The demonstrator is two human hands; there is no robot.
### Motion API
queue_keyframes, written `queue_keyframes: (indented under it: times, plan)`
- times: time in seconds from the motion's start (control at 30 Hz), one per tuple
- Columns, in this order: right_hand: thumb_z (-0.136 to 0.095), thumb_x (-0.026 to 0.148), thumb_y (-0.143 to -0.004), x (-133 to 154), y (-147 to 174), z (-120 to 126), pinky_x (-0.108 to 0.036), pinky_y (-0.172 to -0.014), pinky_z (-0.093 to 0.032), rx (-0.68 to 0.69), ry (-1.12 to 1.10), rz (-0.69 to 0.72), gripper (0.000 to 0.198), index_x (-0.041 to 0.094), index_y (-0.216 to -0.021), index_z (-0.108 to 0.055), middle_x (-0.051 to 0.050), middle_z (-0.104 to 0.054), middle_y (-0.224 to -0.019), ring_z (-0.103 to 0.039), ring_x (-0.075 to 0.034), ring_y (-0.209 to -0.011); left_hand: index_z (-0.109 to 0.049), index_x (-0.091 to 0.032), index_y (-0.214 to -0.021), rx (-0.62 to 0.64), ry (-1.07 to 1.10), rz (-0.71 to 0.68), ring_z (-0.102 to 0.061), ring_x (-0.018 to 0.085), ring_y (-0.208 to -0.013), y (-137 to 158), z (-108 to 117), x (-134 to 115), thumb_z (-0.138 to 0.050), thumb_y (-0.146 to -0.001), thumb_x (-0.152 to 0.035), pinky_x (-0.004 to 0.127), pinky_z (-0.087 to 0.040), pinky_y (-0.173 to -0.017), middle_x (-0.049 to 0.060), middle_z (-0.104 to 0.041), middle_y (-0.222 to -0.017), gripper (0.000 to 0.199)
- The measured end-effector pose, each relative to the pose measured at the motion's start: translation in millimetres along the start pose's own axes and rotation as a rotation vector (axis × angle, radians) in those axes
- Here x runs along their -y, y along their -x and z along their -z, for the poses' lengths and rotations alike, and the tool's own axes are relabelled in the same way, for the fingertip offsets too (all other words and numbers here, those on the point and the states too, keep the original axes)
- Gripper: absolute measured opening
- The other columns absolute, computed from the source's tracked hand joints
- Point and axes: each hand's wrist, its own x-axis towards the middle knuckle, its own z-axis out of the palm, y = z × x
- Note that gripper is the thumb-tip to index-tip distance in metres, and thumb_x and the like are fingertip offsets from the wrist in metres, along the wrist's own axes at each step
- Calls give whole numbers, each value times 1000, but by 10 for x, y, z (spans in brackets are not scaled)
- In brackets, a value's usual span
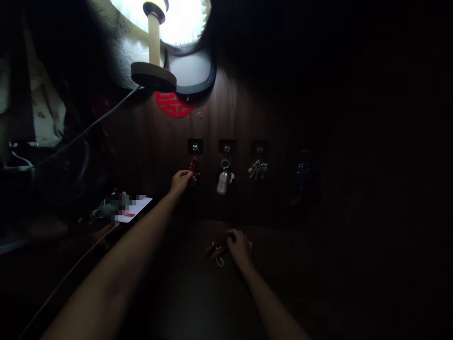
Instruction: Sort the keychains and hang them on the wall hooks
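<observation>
My left hand (180,183) reaches up to the dark wood panel. Its thumb and fingers are closed on a small red object (193,165), perhaps a keychain, hanging below the leftmost hook (195,147). Beside it, a silver key fob on a ring (222,183) hangs from the second hook (227,148). A bunch of keys (258,169) hangs from the third hook (260,149). Lower down, my right hand (241,249) rests over the dark surface, fingers curled at a dark reddish item with yellow loops (216,251). What lies under those fingers is too dark to make out.
A lit lamp (154,40) on a wooden stem stands at upper left, its white cord (106,114) running left. Behind it are a dark-framed oval (191,73) and a red paper cutout (173,105). A bright phone-like screen (136,209) lies left. A dim blue item (302,174) hangs right.
</observation>
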Motion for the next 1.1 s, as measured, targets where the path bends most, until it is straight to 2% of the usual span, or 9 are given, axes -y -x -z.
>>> queue_keyframes:
  times: [0.17,0.3,0.47,0.67,0.73,0.87,1.0,1.1]
  plan:
    - [-44,18,-78,2,-2,-1,-31,-82,-33,6,-10,1,23,23,-91,-62,-2,-63,-97,-53,-18,-97,-57,-16,-84,43,-5,24,-66,16,-76,170,45,180,-67,-66,-31,26,-49,-66,5,-69,-78,25]
    - [-43,19,-79,0,-2,-8,-31,-82,-33,5,-9,-4,23,24,-92,-61,-2,-63,-97,-53,-18,-98,-54,-17,-90,98,29,77,-66,15,-77,303,61,313,-65,-68,-35,24,-48,-65,7,-68,-90,31]
    - [-42,18,-79,-11,-6,-22,-31,-82,-33,3,-24,3,23,24,-91,-61,-2,-63,-99,-53,-18,-98,-52,-17,-95,129,73,146,-67,14,-77,554,116,502,-65,-68,-33,22,-47,-65,8,-67,-94,34]
    - [-43,17,-78,-1,2,-13,-32,-85,-32,5,-39,4,24,25,-92,-61,-2,-63,-98,-53,-18,-99,-55,-15,-98,162,26,152,-66,18,-77,1013,203,764,-64,-68,-37,28,-49,-68,9,-68,-90,38]
    - [-42,16,-78,7,5,-5,-33,-85,-32,7,-47,-3,25,24,-91,-61,-2,-62,-98,-53,-18,-100,-58,-16,-95,210,-62,126,-66,19,-78,1169,209,835,-63,-69,-36,31,-49,-71,8,-68,-86,34]
    - [-43,16,-77,8,3,1,-33,-86,-33,8,-53,-9,25,24,-91,-61,-2,-62,-98,-52,-18,-100,-62,-21,-92,348,-327,-9,-61,20,-89,1436,196,927,-60,-71,-32,33,-45,-81,4,-67,-92,24]
    - [-43,15,-78,-9,-6,-11,-30,-85,-34,5,-73,-6,24,24,-91,-61,-2,-62,-99,-53,-17,-98,-61,-23,-101,481,-535,-121,-59,22,-90,1599,197,977,-66,-66,-34,34,-43,-80,6,-66,-98,37]
    - [-43,15,-77,-22,-13,-22,-30,-86,-35,4,-97,-8,25,24,-91,-61,-1,-62,-99,-54,-16,-97,-62,-24,-102,529,-612,-214,-57,24,-90,1643,216,999,-66,-66,-38,34,-42,-78,6,-66,-98,39]
